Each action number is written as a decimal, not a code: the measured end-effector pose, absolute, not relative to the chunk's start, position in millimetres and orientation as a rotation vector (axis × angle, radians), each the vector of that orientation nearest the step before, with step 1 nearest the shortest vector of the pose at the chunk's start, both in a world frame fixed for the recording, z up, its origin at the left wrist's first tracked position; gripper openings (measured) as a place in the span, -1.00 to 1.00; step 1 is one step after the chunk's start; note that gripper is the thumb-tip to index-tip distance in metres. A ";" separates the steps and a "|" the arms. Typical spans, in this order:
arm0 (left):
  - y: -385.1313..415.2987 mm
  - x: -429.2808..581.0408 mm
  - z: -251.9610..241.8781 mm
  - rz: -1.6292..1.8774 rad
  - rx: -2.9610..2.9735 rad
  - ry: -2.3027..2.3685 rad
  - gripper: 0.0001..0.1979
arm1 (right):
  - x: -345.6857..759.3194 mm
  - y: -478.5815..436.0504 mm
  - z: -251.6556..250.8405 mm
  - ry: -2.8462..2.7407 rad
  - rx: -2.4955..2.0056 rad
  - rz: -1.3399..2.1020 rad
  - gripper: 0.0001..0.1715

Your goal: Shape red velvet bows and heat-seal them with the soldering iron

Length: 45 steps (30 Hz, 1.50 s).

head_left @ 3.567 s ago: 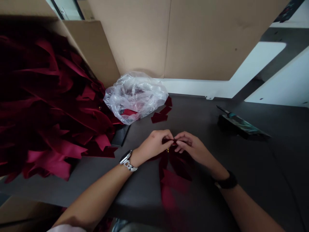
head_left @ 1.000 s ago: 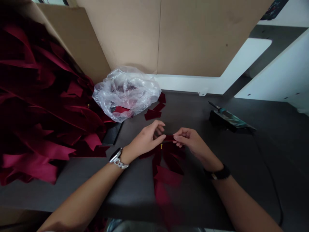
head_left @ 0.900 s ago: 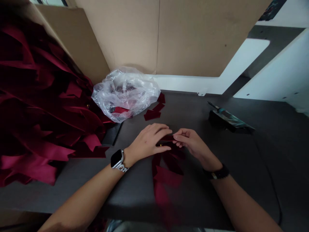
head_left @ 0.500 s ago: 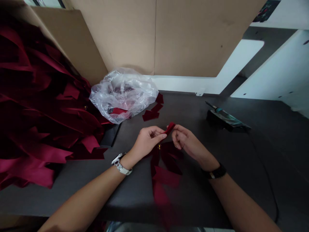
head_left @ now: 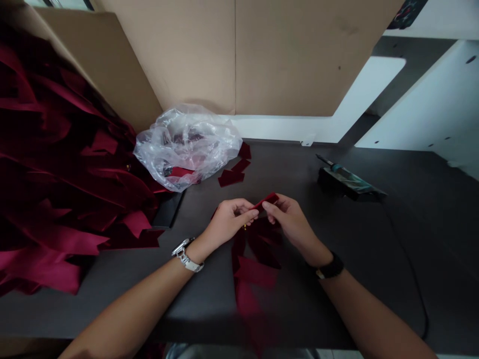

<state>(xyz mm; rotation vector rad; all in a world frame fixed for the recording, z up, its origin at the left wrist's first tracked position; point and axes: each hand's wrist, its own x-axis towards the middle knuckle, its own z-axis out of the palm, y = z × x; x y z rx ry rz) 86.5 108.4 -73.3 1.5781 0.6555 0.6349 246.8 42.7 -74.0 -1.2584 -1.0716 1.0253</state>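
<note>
A short strip of dark red velvet ribbon (head_left: 266, 201) is stretched between my two hands over the dark table. My left hand (head_left: 230, 218), with a silver watch at the wrist, pinches its left end between thumb and fingers. The right end is gripped by my right hand (head_left: 287, 215), thumb on top; a black band circles that wrist. Just below the hands lies a dark red ribbon bow (head_left: 262, 249), its tails running toward the table's front edge. A small gold-coloured piece (head_left: 245, 227) shows near its middle, partly covered by my left hand.
A big heap of red ribbons (head_left: 67, 189) fills the left side. A clear plastic bag (head_left: 190, 144) with red pieces inside stands behind my hands, ribbon scraps (head_left: 231, 177) beside it. A pen-shaped tool (head_left: 337, 172) rests on a dark holder at right, its cable (head_left: 409, 264) trailing forward. Cardboard (head_left: 284, 55) stands behind.
My right hand has closed its thumb onto the right end of the ribbon strip, which now lies flatter between both hands. The view has shifted slightly.
</note>
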 end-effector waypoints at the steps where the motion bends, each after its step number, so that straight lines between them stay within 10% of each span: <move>1: 108.5 86.4 -72.8 0.627 1.576 0.656 -0.84 | 246.5 42.9 -74.3 -1.066 -1.252 1.026 -0.66; 24: 108.7 80.1 -64.8 0.723 2.151 0.647 -0.78 | 245.0 42.1 -74.1 -1.057 -1.276 1.084 -0.72; 45: 114.6 61.5 -66.5 0.136 2.744 0.564 -0.80 | 269.9 45.6 -62.6 -0.824 -1.187 0.940 -0.61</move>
